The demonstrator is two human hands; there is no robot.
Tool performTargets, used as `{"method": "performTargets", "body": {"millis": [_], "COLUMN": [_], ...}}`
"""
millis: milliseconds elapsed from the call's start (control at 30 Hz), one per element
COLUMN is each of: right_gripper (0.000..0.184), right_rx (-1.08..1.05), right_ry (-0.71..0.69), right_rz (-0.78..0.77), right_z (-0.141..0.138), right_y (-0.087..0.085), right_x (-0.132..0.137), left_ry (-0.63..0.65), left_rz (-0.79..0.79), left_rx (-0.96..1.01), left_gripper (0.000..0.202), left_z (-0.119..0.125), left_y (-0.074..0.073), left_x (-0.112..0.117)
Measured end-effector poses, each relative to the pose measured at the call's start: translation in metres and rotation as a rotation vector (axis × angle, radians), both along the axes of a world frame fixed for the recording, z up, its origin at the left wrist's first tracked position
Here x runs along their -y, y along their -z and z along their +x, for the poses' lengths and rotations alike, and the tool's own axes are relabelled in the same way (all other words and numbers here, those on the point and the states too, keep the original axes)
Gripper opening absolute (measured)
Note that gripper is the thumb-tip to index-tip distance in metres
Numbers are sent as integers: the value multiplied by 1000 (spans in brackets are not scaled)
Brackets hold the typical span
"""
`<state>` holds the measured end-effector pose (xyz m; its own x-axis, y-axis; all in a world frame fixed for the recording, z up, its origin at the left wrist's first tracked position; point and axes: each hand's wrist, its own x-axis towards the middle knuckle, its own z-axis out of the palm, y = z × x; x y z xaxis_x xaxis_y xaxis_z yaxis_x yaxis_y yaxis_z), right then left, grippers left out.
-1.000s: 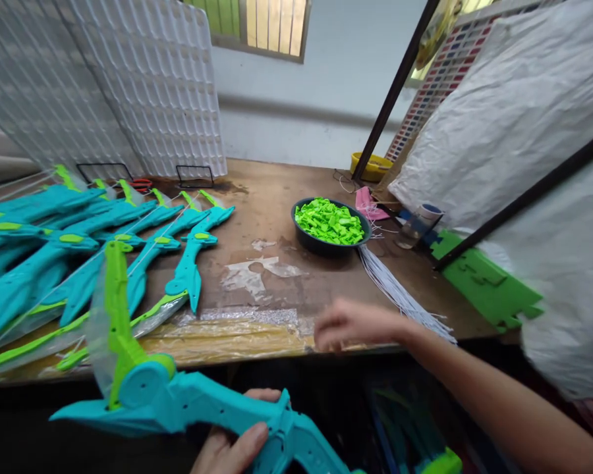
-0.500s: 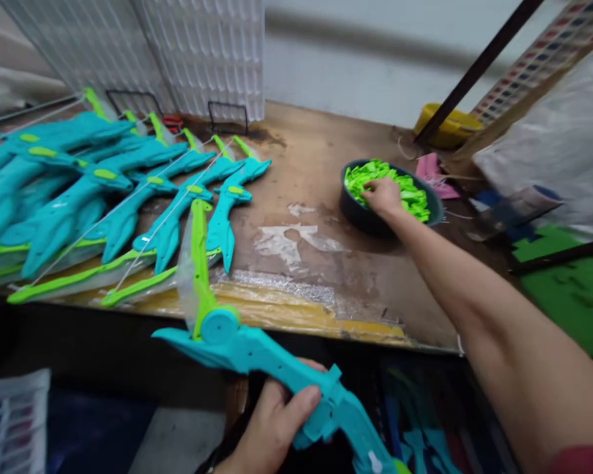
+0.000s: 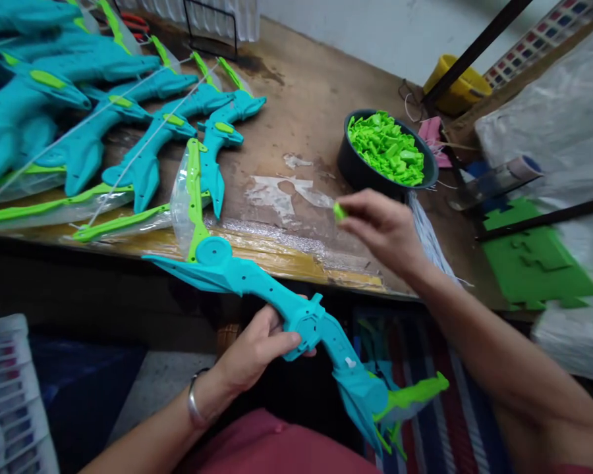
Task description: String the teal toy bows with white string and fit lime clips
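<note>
My left hand [image 3: 264, 339] is wrapped round the middle of a turquoise toy bow [image 3: 271, 288], held in front of the table edge. Green limbs stick out at both of its ends, and a six-sided recess shows near my thumb. Between the thumb and fingertips of my right hand [image 3: 383, 227] is a small bright green plastic piece [image 3: 339, 211], above the table to the right of the bow. Behind that hand stands a dark round bowl [image 3: 348, 161] heaped with green plastic pieces [image 3: 388, 146].
Several turquoise toy bows [image 3: 143, 118] with strings lie piled on the left of the wooden table [image 3: 296, 85]. White strings [image 3: 429, 230] hang by the bowl. A yellow bucket [image 3: 457, 82], dark metal bars and a green foam mat [image 3: 534, 253] are at right. A white crate [image 3: 12, 388] stands lower left.
My right hand has come out of the bowl toward the bow, with a small green piece pinched in it. My left hand still holds the bow; the view has tilted downward.
</note>
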<state>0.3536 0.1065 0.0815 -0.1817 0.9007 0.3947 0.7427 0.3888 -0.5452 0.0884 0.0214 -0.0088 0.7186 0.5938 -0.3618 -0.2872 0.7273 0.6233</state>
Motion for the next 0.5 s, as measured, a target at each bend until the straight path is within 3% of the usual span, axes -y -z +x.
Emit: {"method": "performTargets", "body": {"millis": [100, 233, 367, 500], "right_gripper": [22, 30, 29, 20], "right_rx": [-11, -84, -61, 48], "right_ry": [-91, 98, 255, 364], "right_rz": [-134, -203, -169, -50], "right_z": [-31, -52, -80, -110], "right_y": [-4, 6, 23, 41], "right_x": [73, 136, 170, 179], "left_ry": [16, 3, -75, -76], "left_rz": [46, 99, 160, 234], "left_rx": [44, 57, -12, -27], "left_gripper": [49, 55, 65, 65], "left_z": [0, 3, 11, 19], "left_y": [-2, 5, 12, 6], "left_x": [0, 9, 25, 37]}}
